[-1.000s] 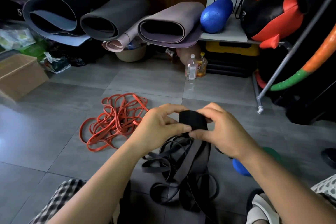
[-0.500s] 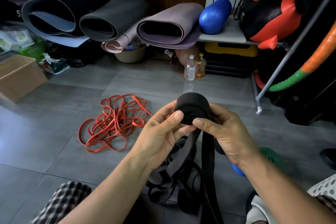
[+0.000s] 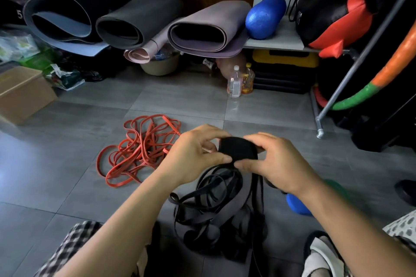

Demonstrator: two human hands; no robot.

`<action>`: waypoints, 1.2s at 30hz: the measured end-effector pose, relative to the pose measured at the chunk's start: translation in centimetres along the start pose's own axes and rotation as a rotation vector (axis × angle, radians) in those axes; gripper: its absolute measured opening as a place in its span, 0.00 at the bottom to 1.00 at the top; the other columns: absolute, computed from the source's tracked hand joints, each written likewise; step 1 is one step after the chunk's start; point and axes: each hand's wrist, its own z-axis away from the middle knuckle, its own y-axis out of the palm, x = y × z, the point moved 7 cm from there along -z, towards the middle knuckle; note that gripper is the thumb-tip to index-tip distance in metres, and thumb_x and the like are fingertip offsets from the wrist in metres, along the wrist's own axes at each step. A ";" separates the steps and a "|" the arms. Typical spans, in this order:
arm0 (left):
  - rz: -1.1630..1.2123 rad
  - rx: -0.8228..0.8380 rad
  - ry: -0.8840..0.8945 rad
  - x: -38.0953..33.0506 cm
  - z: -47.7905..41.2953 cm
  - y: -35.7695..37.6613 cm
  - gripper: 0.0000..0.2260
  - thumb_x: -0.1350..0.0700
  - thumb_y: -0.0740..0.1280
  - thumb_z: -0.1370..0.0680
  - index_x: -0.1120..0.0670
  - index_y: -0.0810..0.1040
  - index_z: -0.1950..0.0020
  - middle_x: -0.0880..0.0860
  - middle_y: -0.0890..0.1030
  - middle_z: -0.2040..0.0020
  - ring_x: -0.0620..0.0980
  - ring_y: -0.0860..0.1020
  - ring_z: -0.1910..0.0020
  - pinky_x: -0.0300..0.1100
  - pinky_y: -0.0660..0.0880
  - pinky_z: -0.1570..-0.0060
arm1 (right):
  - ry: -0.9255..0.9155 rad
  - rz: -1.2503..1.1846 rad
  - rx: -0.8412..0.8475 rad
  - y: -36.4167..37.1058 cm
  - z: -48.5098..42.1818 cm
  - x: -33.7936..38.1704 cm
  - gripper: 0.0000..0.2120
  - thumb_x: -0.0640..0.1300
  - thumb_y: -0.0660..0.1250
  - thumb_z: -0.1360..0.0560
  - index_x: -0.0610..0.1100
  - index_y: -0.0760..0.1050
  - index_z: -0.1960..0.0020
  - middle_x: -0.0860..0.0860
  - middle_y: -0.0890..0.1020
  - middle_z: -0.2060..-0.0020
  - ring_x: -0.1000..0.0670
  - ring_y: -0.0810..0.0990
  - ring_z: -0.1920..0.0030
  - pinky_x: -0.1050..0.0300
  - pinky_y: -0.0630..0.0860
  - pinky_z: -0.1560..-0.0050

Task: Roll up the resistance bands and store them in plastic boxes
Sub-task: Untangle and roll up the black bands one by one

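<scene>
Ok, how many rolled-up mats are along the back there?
4. A black mat with blue lining at far left, a dark grey mat beside it, a thin pink mat tucked below, a mauve mat by the blue roller. Others may be hidden offscreen left.

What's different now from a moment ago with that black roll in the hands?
Half a second ago the roll was held higher with its coiled end facing the camera. Now it is lower and turned side-on. The left hand and right hand never let go. The loose band still hangs below it, and the red bands have not moved.
</scene>
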 end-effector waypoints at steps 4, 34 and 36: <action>0.475 -0.077 -0.100 0.4 0.4 -0.2 0.15 0.62 0.73 0.32 0.52 0.77 0.48 0.52 0.84 0.58 0.49 0.82 0.59 0.38 0.77 0.53 | 0.033 -0.350 -0.063 -0.9 -0.2 -0.9 0.19 0.53 0.77 0.39 0.59 0.77 0.49 0.57 0.82 0.50 0.55 0.78 0.45 0.53 0.72 0.39; 1.149 0.031 -0.238 0.4 1.1 3.2 0.14 0.61 0.70 0.28 0.58 0.75 0.43 0.57 0.82 0.50 0.55 0.83 0.56 0.42 0.80 0.61 | 0.045 -0.818 -0.083 -0.8 0.5 -1.0 0.17 0.41 0.71 0.41 0.46 0.78 0.52 0.55 0.85 0.58 0.57 0.83 0.54 0.67 0.76 0.54; 0.905 0.064 -0.235 0.4 0.8 2.5 0.15 0.60 0.69 0.28 0.55 0.75 0.42 0.55 0.80 0.46 0.52 0.83 0.55 0.42 0.80 0.59 | 0.072 -0.664 -0.075 -1.7 0.5 -1.3 0.17 0.43 0.73 0.40 0.49 0.78 0.52 0.55 0.85 0.58 0.57 0.83 0.54 0.64 0.77 0.52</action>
